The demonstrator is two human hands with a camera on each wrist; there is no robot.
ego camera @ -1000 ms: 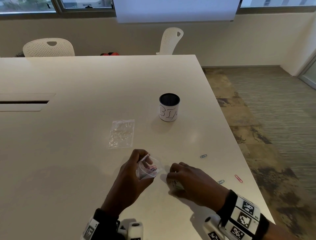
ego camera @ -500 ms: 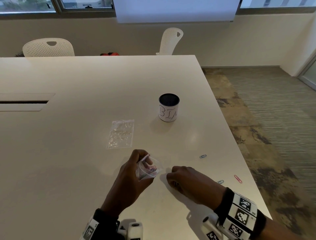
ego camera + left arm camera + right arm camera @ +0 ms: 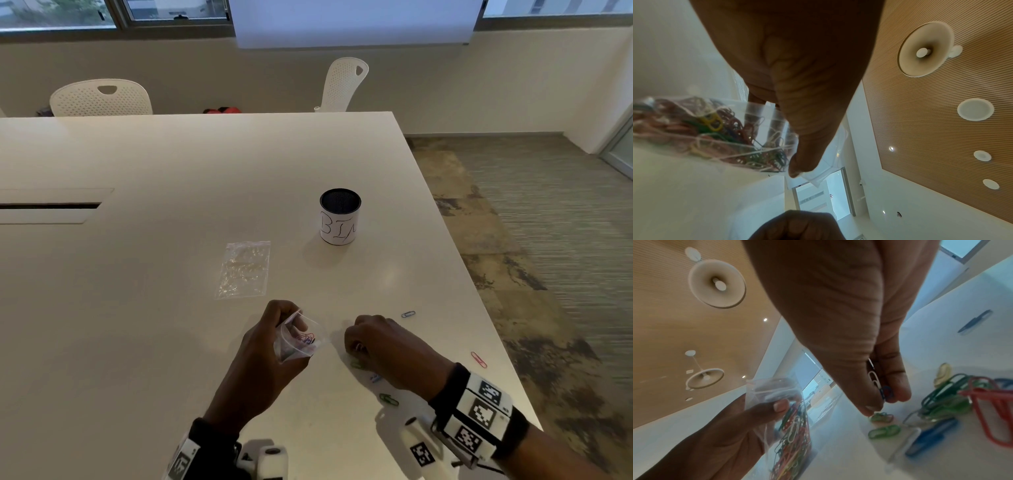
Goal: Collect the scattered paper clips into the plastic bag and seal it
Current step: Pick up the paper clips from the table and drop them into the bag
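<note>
My left hand point(image 3: 270, 346) holds a small clear plastic bag point(image 3: 299, 339) by its open top, just above the white table point(image 3: 137, 308). Several coloured paper clips point(image 3: 715, 129) lie inside the bag point(image 3: 785, 418). To its right my right hand point(image 3: 380, 346) is curled low over the table, pinching a few clips point(image 3: 879, 387) between thumb and fingers. Loose clips lie under and around that hand: green ones point(image 3: 388, 399) point(image 3: 884, 431), a blue one point(image 3: 408, 314) farther off and a red one point(image 3: 479, 359) near the table's right edge. A heap of clips point(image 3: 962, 402) shows in the right wrist view.
A second clear bag point(image 3: 244, 269) lies flat on the table beyond my hands. A black cup with a white label point(image 3: 339, 216) stands farther back. The table's right edge point(image 3: 479, 291) runs close to the loose clips. White chairs point(image 3: 101, 99) stand at the far side.
My right hand has slid slightly right and toward me over the loose clips, uncovering none of its grip. The left hand and the bag have stayed put.
</note>
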